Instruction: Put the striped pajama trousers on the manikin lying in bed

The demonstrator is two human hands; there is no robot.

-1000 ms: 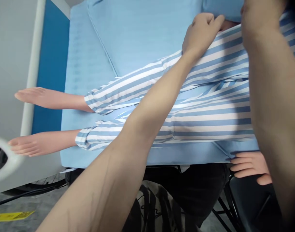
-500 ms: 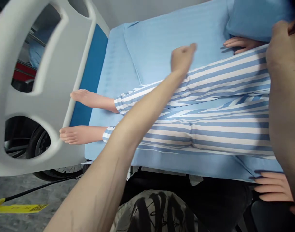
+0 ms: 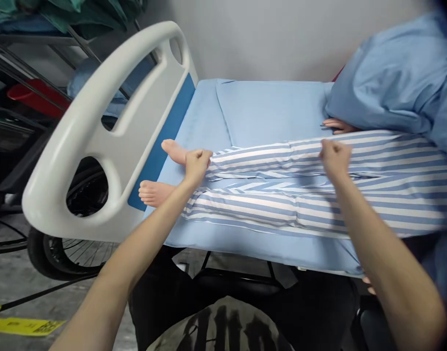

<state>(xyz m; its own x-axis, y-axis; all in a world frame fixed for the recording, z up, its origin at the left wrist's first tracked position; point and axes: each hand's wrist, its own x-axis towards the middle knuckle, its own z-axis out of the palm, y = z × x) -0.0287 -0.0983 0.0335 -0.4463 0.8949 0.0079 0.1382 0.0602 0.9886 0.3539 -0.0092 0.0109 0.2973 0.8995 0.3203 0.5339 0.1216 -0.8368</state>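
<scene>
Blue-and-white striped trousers (image 3: 245,207) cover the legs of a manikin-like figure lying on a bed. Its bare feet, a far foot (image 3: 173,151) and a near foot (image 3: 153,193), point left. My left hand (image 3: 197,165) is closed at the far ankle, its fingertips meeting the trouser cuff. Over the far thigh is my right hand (image 3: 336,155), closed with the thumb side up; whatever lies in its fingers is hidden. One of the figure's hands (image 3: 338,125) rests on the light blue sheet (image 3: 274,107) beyond the thigh.
The white footboard (image 3: 80,117) with cut-out holes stands at the left. Rumpled blue cloth (image 3: 391,83) covers the figure's upper body. A wheelchair wheel (image 3: 73,251), a metal rack (image 3: 36,41) and a yellow tag (image 3: 24,326) are beyond the bed's foot end.
My left hand has gone from above the far knee to the far ankle. My right hand has come left, over the far thigh. The view has tilted up and shifted.
</scene>
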